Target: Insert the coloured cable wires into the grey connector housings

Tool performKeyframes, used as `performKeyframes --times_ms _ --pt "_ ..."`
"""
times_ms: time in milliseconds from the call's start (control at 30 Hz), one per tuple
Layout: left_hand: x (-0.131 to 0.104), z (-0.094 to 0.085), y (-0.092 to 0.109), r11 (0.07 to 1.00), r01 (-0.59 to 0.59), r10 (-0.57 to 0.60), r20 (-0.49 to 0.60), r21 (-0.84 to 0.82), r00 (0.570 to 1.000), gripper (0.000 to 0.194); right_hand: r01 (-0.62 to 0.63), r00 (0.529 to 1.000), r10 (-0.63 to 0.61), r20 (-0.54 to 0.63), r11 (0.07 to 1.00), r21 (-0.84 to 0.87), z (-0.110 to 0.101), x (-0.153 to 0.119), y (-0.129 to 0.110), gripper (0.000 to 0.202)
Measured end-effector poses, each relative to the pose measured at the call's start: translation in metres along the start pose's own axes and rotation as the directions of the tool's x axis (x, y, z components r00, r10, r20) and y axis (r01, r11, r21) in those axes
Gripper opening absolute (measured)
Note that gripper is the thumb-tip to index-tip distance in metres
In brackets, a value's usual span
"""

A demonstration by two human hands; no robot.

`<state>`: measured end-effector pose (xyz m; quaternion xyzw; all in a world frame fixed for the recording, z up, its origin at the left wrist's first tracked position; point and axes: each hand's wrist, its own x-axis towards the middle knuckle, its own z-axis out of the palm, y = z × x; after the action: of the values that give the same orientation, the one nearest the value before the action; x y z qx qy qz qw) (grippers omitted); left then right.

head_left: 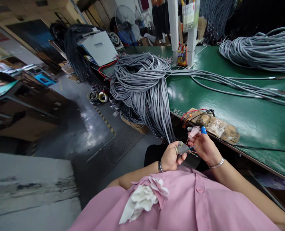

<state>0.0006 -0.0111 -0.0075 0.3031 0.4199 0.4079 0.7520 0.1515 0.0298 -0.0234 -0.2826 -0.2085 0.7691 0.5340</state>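
My left hand (pixel 171 156) is closed around the end of a grey cable, with a grey covering on its thumb. Thin coloured wires (pixel 192 150) fan out from that end toward my other hand. Facing them is my right hand (pixel 207 148), its fingers loosely bent and apart. It has a blue cover on the thumb and a pale wrap on a fingertip. Just beyond my hands hangs a thick bundle of grey cables (pixel 142 80), draped over the table's edge.
On the green table (pixel 200 99) lies a worn wooden block (pixel 219 128) with red and black leads. Loose cables stretch to the right, below a large grey coil (pixel 262 51). A white post (pixel 173 29) stands at the back. A grey box (pixel 99 48) sits beyond the bundle.
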Motion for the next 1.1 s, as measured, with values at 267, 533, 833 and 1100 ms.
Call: performKeyframes --times_ms 267,533,833,1100 --pt "0.0 0.005 0.006 0.988 0.011 -0.013 -0.012 -0.154 1.0 0.022 0.182 0.973 -0.207 -0.104 0.961 -0.207 -0.003 0.0 0.007 0.035" --pt "0.007 0.007 0.004 0.975 0.055 -0.059 -0.01 -0.213 0.998 0.021 -0.017 0.997 0.016 -0.07 1.0 -0.013 0.001 0.009 0.006 0.043" --pt "0.012 0.007 -0.001 0.983 0.089 -0.098 -0.05 -0.163 0.994 0.023 0.036 0.994 -0.04 -0.097 0.998 -0.052 0.003 0.009 0.008 0.046" --pt "-0.001 0.006 -0.003 0.996 -0.027 0.025 -0.021 -0.089 0.999 0.029 -0.006 1.0 0.006 -0.012 0.998 -0.066 -0.001 -0.001 0.0 0.036"
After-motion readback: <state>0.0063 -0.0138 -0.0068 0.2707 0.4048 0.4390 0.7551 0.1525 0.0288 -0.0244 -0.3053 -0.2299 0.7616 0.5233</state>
